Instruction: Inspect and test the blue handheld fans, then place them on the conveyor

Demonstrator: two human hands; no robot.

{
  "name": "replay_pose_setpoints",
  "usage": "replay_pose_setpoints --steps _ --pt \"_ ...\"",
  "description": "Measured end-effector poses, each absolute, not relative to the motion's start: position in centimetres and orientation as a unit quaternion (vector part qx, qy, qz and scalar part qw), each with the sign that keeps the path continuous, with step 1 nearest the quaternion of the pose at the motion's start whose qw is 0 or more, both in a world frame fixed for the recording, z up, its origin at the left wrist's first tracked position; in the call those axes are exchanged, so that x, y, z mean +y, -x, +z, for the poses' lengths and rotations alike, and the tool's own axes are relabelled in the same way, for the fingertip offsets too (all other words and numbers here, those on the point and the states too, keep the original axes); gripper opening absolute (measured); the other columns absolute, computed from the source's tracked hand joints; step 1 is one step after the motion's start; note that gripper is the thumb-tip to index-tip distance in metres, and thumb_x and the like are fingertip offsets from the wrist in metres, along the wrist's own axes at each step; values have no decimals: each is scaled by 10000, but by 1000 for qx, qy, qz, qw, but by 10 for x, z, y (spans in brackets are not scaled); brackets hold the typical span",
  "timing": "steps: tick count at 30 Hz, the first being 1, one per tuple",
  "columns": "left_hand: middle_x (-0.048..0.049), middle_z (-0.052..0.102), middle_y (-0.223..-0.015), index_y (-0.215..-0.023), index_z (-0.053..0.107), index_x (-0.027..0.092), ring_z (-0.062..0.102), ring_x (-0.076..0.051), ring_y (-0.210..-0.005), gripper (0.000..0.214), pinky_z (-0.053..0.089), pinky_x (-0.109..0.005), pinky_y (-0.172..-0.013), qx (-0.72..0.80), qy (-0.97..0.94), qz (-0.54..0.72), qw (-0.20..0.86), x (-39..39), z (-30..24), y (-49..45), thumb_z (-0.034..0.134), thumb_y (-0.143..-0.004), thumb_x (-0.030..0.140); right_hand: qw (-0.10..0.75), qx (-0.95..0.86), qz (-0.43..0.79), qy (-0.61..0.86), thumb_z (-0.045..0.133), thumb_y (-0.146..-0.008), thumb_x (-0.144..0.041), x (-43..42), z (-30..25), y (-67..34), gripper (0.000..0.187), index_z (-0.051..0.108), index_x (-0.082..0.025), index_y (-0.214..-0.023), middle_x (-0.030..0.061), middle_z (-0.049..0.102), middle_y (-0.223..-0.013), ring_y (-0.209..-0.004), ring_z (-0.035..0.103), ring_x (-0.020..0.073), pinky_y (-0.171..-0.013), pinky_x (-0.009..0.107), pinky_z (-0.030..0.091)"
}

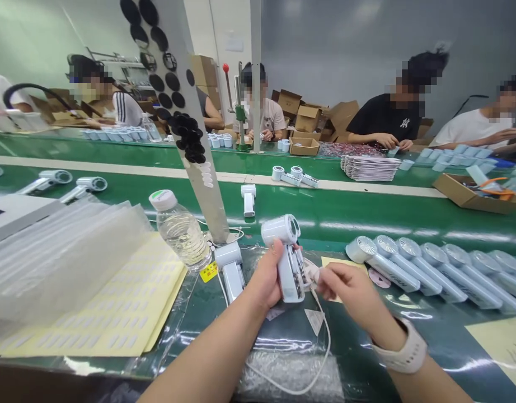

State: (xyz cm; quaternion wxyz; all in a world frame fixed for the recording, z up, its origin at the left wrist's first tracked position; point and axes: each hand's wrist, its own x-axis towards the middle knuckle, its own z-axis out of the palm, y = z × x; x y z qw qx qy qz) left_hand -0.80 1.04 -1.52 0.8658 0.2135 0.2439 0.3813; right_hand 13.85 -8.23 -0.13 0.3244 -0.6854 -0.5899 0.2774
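Two hands — left hand (264, 282) grips fan (288, 267), right hand (351, 292) pinches cable plug (313, 275); fan row (430, 270) close rightward.

Just left of the left hand (264, 280) the way is crowded: a spare fan (231, 271) lies flat, with the water bottle (180, 229) and the foot of the slanted metal strip (210, 201) close behind it. Clear sleeves (60, 252) and yellow label sheets (115, 313) cover the far left. A row of fans (430, 271) lies near the right hand (346, 291), with a narrow gap between. A white cable (323, 347) loops over the near mat (350, 369). Beyond the held fan (288, 263), the green belt (346, 215) lies open save one lone fan (248, 200).
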Motion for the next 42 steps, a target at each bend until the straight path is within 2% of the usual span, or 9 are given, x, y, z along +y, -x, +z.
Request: replay_pose_setpoints --steps 5,9,11,14,21,26,31,35,42 --pt "-86 744 -850 -853 735 121 702 -234 -839 655 553 -330 -788 228 -281 446 819 12 -8 12 862 -486 649 237 -585 167 758 543 -828 -220 -94 -28 -120 99 507 -231 -737 85 649 -738 -700 616 263 -631 353 424" --pt "-92 752 -977 -838 714 166 683 -302 -1046 673 540 -402 -906 195 -271 437 835 11 1 17 807 -487 732 338 -550 427 633 497 -909 -338 -110 -15 -109 112 499 -241 -853 -4 624 -670 -619 599 185 -610 307 454" --pt "-93 750 -962 -808 697 175 669 -332 -1091 688 537 -435 -926 176 -267 433 843 10 3 17 794 -461 761 390 -471 570 549 586 -863 -467 -114 -9 -106 249 548 -227 -918 -34 595 -616 -563 570 161 -570 290 456" --pt "-92 738 -999 -739 678 167 657 -325 -1114 672 549 -396 -900 161 -270 445 839 7 5 16 791 -456 767 428 -395 634 508 672 -773 -608 -114 -8 -101 440 615 -191 -902 -63 519 -520 -454 460 119 -471 255 381" --pt "-88 719 -1052 -631 642 161 675 -305 -1033 681 566 -371 -811 136 -291 464 826 0 11 14 739 -459 813 516 -409 477 582 643 -818 -639 -113 -24 -76 453 550 -210 -706 -56 492 -497 -450 435 103 -476 242 342" --pt "-94 728 -942 -614 657 156 682 -291 -971 706 555 -370 -827 143 -319 477 807 -3 6 12 699 -465 845 540 -361 520 554 556 -829 -731 -115 -30 -65 522 454 -239 -688 -103 354 -444 -377 292 85 -397 232 226" --pt "-89 721 -989 -610 643 149 684 -269 -948 698 560 -343 -770 144 -258 475 829 -4 8 11 718 -461 827 513 -498 435 548 508 -938 -586 -115 -20 -76 422 586 -206 -772 25 633 -711 -676 563 167 -653 284 433" --pt "-81 725 -993 -598 618 157 689 -252 -938 663 564 -333 -765 130 -190 459 858 -2 13 14 755 -464 791 544 -542 358 530 476 -977 -503 -118 -20 -78 364 582 -211 -788 47 650 -857 -802 569 185 -743 298 442" --pt "-77 720 -981 -606 641 162 691 -277 -949 659 565 -353 -792 99 -264 452 846 -4 11 14 743 -476 800 588 -381 436 565 575 -911 -588 -117 -33 -77 442 490 -221 -679 -76 439 -457 -438 469 117 -489 245 360"
